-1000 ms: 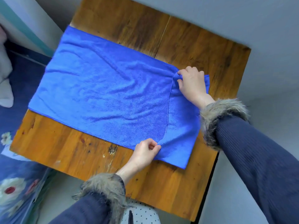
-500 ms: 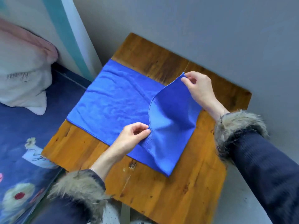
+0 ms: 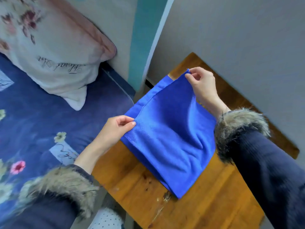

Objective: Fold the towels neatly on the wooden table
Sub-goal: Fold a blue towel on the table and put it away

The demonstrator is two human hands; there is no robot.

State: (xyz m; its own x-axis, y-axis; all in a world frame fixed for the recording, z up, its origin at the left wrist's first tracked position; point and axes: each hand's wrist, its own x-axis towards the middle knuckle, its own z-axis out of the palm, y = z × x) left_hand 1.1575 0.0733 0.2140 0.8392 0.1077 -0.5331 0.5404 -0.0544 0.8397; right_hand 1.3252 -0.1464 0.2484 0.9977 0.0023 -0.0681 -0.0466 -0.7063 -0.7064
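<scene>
One blue towel (image 3: 171, 133) lies on the one wooden table (image 3: 206, 204), and two hands work it. The towel is doubled over: its upper layer is lifted off the lower one, whose edge shows as a narrow strip just beyond the stitched hem, on the side of the towel toward the bed. The left hand (image 3: 115, 128) pinches the nearer corner of the lifted layer between thumb and fingertips, at the towel's edge closest to the bed. The right hand (image 3: 203, 85) pinches the farther corner the same way, at the towel's end nearest the wall, and holds it raised.

Compared with half a second ago, the lifted layer has been carried much farther across the towel; then it covered roughly half of the spread cloth, and now it covers nearly all of it, with only that narrow strip left bare. Both hands have travelled with it toward the bed.

The towel's long axis runs from its pointed near corner by the table's front up toward the wall.

Beyond the towel, toward the bed, sit one floral pillow (image 3: 49, 47) and a dark blue flowered bedspread (image 3: 41, 116). Two fur-trimmed cuffs (image 3: 237, 129) end the dark sleeves.
</scene>
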